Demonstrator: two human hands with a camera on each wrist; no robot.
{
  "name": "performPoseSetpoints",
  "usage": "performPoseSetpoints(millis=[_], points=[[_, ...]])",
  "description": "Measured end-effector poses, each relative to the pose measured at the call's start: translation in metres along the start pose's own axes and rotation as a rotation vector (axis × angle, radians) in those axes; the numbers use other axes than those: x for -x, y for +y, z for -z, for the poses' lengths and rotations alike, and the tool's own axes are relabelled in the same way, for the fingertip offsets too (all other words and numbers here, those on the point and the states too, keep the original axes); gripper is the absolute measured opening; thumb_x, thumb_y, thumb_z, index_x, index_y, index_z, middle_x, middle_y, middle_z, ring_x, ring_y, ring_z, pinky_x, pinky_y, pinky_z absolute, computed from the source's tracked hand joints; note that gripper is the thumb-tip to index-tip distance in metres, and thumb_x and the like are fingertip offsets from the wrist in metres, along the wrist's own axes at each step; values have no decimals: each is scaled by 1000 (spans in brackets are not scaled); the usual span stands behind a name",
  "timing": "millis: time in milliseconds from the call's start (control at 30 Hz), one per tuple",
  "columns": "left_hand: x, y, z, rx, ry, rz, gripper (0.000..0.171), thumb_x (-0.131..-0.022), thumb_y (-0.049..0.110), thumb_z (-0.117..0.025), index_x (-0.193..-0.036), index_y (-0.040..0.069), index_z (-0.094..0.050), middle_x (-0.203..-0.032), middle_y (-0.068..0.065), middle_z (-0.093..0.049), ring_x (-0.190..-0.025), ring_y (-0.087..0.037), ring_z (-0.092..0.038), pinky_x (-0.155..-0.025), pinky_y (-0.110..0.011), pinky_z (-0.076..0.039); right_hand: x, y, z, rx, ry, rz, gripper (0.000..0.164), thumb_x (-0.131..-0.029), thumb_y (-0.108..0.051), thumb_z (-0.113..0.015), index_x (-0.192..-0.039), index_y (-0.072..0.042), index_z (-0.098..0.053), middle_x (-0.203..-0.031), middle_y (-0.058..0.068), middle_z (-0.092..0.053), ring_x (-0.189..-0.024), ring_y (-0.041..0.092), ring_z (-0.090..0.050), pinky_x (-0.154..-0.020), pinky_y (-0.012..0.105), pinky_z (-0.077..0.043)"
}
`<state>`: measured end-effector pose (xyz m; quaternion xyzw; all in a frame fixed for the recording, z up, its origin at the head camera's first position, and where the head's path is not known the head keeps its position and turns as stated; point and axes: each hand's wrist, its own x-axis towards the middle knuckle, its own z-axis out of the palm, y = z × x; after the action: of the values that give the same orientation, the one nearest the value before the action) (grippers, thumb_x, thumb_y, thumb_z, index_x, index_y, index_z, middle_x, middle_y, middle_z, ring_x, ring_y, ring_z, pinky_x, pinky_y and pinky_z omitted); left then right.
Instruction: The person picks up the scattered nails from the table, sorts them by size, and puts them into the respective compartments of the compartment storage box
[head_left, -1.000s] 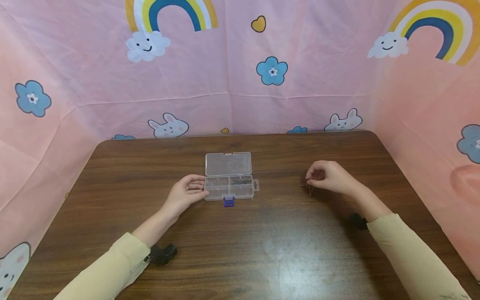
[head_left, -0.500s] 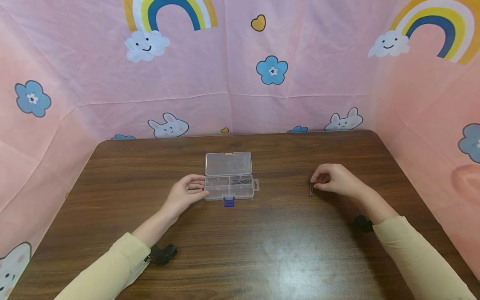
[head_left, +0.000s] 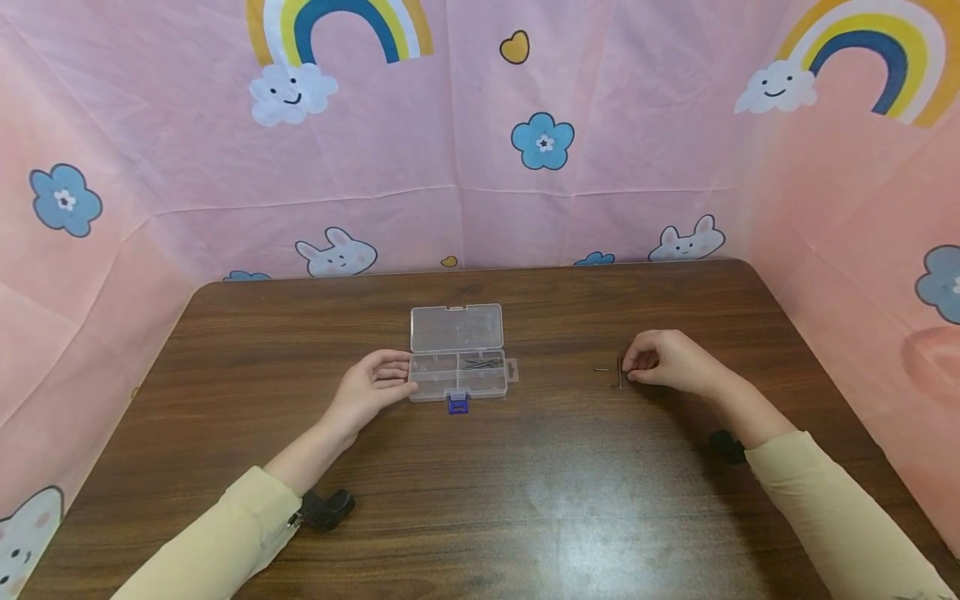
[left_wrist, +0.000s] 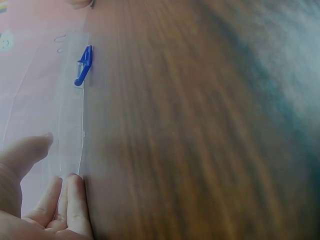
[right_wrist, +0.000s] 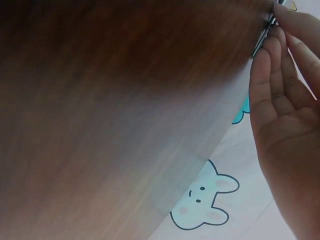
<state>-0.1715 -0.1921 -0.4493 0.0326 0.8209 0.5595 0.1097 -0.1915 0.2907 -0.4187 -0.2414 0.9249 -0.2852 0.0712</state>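
Note:
A clear plastic compartment box [head_left: 433,385] lies with its lid [head_left: 457,328] folded back and a blue latch [head_left: 458,404] at its front. My left hand [head_left: 365,392] holds the box's left end; in the left wrist view the thumb [left_wrist: 31,150] lies on the upper side and the fingers at the end. Several grey nail-like metal pieces [head_left: 483,363] lie in the back right compartment. To the right of the box, my right hand [head_left: 667,360] pinches a thin nail [head_left: 620,375] at the tabletop, its fingertips partly hiding it. A shorter pin [head_left: 602,369] lies just left of it.
The brown wooden table [head_left: 480,517] ends at a pink patterned cloth [head_left: 405,167] along the back and both sides. A black wrist camera [head_left: 326,508] sits under the left sleeve, another [head_left: 726,447] under the right. A clear hang tab [head_left: 512,370] sticks out from the box's right end.
My right hand has shifted slightly right and down, its fingertips now at the nail's side. The short pin now lies apart from the hand. The left hand and box have stayed put.

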Motion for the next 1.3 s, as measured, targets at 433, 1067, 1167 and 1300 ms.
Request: performPoseSetpoints(millis=[433,1067,1167,1300], points=[[-1,0,0,16,0,-10,54,-96,11,-78,-145,-2,-56,-139,-25,-63,-124,-32,-65,-94,-10,-55,0,-1,1,30,-23,12,10,-89,4,-81,-88,-6,-78,-88,-1,-71,-78,7,-59,-67,20,-54],[0,1,1,23,0,-5,55,-96,10,-78,-144,-2,-56,-139,-26,-63,-126,-34,-65,-95,-11,-55,-20,-12,2,98,38,74,17,-89,0,-79,-85,-16,-75,-85,-5,-70,-78,10,-61,-69,23,-55],[0,1,1,16,-1,-8,54,-96,10,-78,-144,-2,-56,-139,-26,-63,-126,-35,-65,-95,-12,-55,-27,-18,4,114,33,83,15,-91,-2,-79,-87,-16,-75,-86,-5,-71,-79,11,-61,-69,25,-54],[0,1,0,6,0,-8,54,-96,10,-78,-145,-2,-56,-139,-26,-63,-126,-35,-65,-97,-15,-56,-38,-25,4,127,35,87,14,-90,-3,-80,-87,-15,-75,-88,-3,-71,-80,13,-63,-71,27,-55]])
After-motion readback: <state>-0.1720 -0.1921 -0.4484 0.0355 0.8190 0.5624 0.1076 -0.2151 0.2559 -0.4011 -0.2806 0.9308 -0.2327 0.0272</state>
